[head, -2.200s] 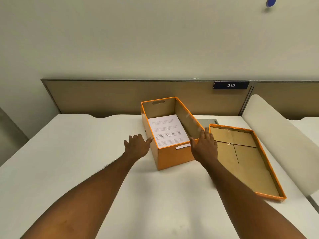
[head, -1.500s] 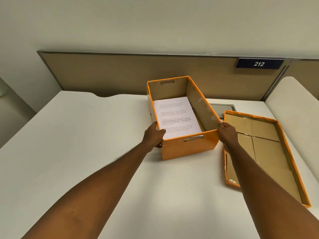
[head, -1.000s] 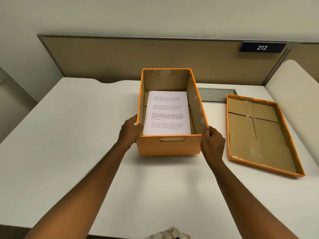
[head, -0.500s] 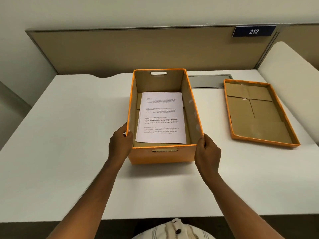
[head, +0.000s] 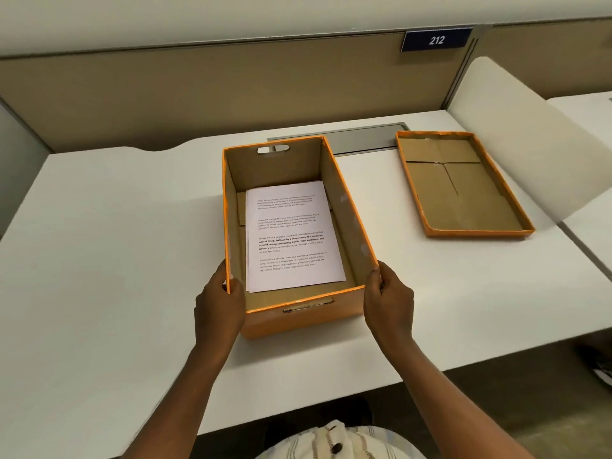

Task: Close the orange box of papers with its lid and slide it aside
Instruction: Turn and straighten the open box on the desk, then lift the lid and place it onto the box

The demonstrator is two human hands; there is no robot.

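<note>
The orange box (head: 304,318) stands open on the white desk (head: 116,260), near its front edge. A printed white sheet (head: 291,235) lies on top of the papers inside. My left hand (head: 217,308) grips the box's near left corner, thumb over the rim. My right hand (head: 389,303) holds the near right corner the same way. The orange lid (head: 463,185) lies upside down on the desk to the right of the box, brown inside showing, apart from it.
A tan partition (head: 198,91) with a blue "212" sign (head: 436,39) runs along the desk's back edge. A grey cable hatch (head: 364,140) sits behind the box. A white rounded divider (head: 530,137) rises at the right, just beyond the lid.
Both hands closed on the box's near corners, turned it square to me and pulled it toward the front edge. The lid has stayed in place.
</note>
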